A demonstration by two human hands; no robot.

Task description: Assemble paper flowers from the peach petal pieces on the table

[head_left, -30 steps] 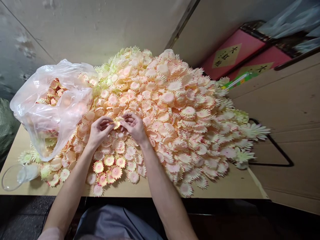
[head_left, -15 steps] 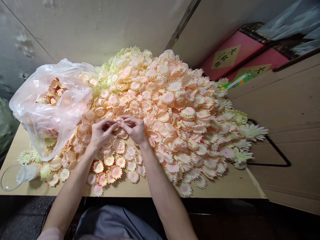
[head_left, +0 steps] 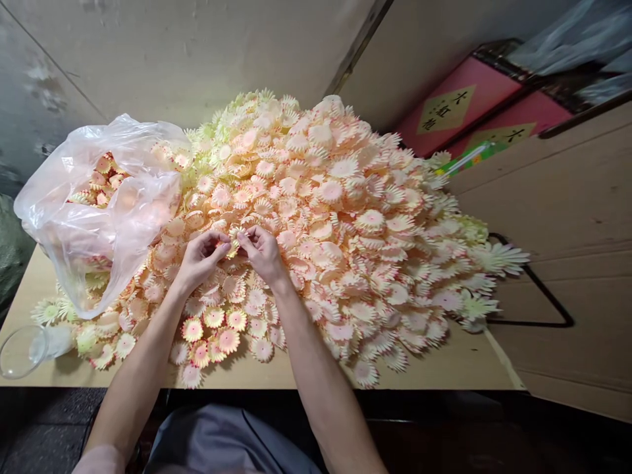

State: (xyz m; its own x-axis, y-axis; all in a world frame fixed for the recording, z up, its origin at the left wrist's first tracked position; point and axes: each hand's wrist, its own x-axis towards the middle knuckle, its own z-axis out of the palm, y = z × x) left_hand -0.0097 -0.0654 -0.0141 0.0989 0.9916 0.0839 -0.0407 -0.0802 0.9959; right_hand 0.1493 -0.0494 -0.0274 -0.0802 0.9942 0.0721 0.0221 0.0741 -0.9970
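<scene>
A small pale-yellow artificial flower head [head_left: 236, 243] with pink-tipped petals is held up between my two hands, above the near slope of a big pile. My right hand [head_left: 263, 254] pinches its right side with thumb and forefinger. The closed thumb and fingers of my left hand [head_left: 201, 258] meet its left edge; a bit of orange-red shows inside those curled fingers, too small to make out. Around and behind both hands spreads the pile of pink and cream flower heads [head_left: 330, 191]. Several brighter, red-edged flower heads [head_left: 228, 340] lie between my forearms.
On the left, a translucent plastic bag [head_left: 59, 224] holds more flower heads. A clear plastic cup [head_left: 22, 353] lies on its side at the table's [head_left: 444, 372] near-left corner. Cardboard [head_left: 567, 276] borders the right side, with red boxes [head_left: 459, 105] behind. A wall closes the back.
The flower head has turned from lying flat to a more upright tilt between my fingers. My hands have drawn slightly apart, and the view has shifted a little.
</scene>
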